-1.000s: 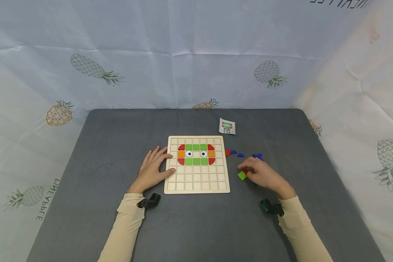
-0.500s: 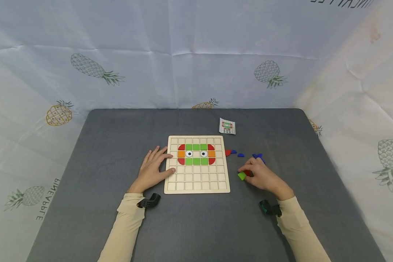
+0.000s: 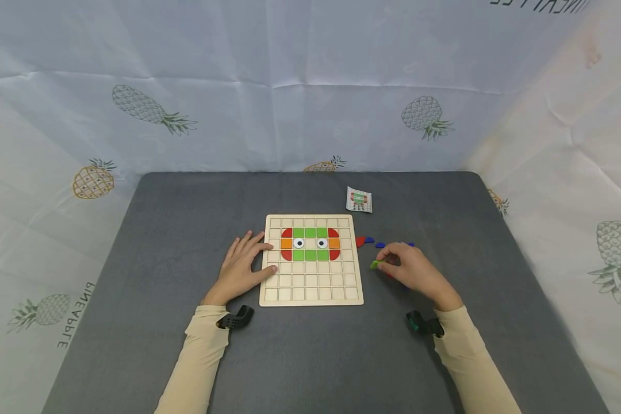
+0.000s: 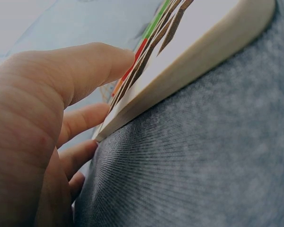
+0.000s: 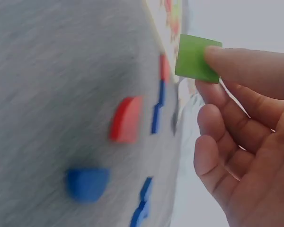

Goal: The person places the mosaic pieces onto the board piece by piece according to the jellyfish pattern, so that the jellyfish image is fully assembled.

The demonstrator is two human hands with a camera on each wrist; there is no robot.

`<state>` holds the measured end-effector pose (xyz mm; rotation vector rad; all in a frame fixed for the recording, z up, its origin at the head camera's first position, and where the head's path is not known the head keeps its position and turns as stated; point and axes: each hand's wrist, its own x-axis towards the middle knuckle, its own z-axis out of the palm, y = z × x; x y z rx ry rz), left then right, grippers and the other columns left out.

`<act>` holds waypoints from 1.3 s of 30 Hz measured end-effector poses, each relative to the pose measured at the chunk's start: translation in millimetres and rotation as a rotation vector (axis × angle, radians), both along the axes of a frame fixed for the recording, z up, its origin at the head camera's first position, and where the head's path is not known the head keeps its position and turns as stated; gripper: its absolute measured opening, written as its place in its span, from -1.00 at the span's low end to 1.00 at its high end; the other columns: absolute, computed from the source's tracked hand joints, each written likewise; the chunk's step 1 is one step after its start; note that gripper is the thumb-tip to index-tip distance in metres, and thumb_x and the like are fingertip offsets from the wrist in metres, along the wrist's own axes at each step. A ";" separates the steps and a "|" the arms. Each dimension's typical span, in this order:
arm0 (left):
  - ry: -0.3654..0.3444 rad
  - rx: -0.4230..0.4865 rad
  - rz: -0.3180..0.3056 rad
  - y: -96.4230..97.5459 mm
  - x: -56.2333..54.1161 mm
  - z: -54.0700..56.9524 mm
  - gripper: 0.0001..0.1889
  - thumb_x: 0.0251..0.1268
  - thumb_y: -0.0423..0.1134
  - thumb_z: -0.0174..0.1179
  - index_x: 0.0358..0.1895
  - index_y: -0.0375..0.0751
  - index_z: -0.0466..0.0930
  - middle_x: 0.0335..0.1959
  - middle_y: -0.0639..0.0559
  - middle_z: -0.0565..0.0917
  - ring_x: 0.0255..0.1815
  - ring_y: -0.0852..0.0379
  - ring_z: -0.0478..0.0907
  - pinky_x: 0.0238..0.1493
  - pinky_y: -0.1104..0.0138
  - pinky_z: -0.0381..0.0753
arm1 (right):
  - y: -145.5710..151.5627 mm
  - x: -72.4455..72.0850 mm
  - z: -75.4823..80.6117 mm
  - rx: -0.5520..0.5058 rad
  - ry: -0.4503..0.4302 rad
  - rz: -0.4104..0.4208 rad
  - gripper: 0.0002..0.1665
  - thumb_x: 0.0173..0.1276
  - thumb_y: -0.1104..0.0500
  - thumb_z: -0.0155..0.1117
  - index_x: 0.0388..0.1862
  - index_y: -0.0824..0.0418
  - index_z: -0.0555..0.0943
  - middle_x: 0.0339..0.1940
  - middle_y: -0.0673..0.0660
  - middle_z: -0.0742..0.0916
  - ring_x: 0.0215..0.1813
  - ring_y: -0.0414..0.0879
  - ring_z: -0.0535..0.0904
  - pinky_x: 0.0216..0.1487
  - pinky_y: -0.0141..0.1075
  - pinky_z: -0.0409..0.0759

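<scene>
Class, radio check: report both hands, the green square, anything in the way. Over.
Left hand: on left edge of board. Right hand: pinching green square above table. Nothing visible between green square and board.

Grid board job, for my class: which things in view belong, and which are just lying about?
Likely the job's:
green square, in the right hand
grid board, touched by the left hand
loose red pieces
loose blue pieces
picture card

Apparently incidental:
pineapple-print cloth
black wristbands

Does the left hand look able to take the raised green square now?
Probably not: the right hand pinches the green square, and the board lies between it and the left hand.
</scene>
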<state>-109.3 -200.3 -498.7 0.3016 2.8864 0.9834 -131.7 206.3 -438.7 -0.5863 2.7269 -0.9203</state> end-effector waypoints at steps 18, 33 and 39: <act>0.007 0.005 0.000 -0.9 1.0 0.0 -0.39 0.27 0.13 0.31 0.33 -0.01 0.52 0.63 -0.07 0.20 0.72 -0.12 -0.15 0.71 -0.04 -0.36 | -55.9 -23.4 24.5 -0.138 0.048 0.095 -0.91 0.42 0.21 0.35 -0.13 0.12 0.69 -0.25 0.01 0.65 -0.24 -0.14 0.48 -0.26 -0.34 0.51; 0.007 0.006 -0.010 -1.2 -1.1 1.0 -0.39 0.28 0.16 0.29 0.33 -0.01 0.52 0.63 -0.07 0.21 0.72 -0.11 -0.14 0.72 -0.01 -0.36 | -101.6 -35.0 15.8 -0.220 -0.030 0.185 -0.91 0.47 0.15 0.31 -0.14 0.11 0.71 -0.25 0.00 0.70 -0.23 -0.15 0.56 -0.32 -0.33 0.54; 0.009 0.008 -0.010 -2.1 -0.8 0.8 -0.40 0.28 0.15 0.29 0.33 -0.01 0.53 0.62 -0.07 0.22 0.72 -0.11 -0.14 0.72 -0.02 -0.35 | -108.3 -34.4 6.6 -0.233 -0.046 0.197 -0.90 0.48 0.16 0.29 -0.11 0.12 0.70 -0.23 0.04 0.68 -0.29 -0.16 0.56 -0.29 -0.33 0.57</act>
